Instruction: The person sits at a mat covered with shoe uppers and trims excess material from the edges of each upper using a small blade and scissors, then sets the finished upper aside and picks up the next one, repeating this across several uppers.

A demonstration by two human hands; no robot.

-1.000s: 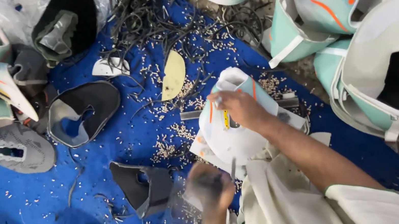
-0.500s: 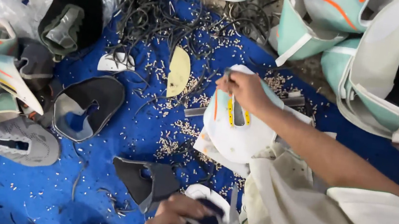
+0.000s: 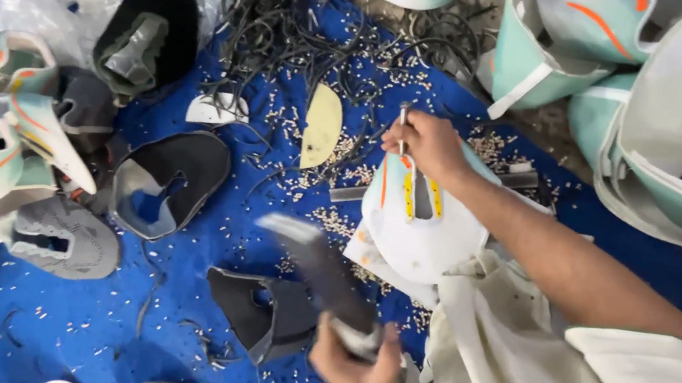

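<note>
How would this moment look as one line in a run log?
right hand: pins thin tool on white shoe upper | left hand: lifts blurred dark piece | surface: blue sheet, littered scraps

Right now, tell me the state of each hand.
Left hand: closed around a blurred dark shoe piece.
Right hand: closed, pinching a thin tool over the white shoe upper.

Two hands were visible, the left hand (image 3: 356, 374) and the right hand (image 3: 428, 144). One yellowish half-moon piece (image 3: 321, 126) lay on one blue sheet (image 3: 77, 332). Three dark flat uppers (image 3: 169, 180) lay spread there.
</note>
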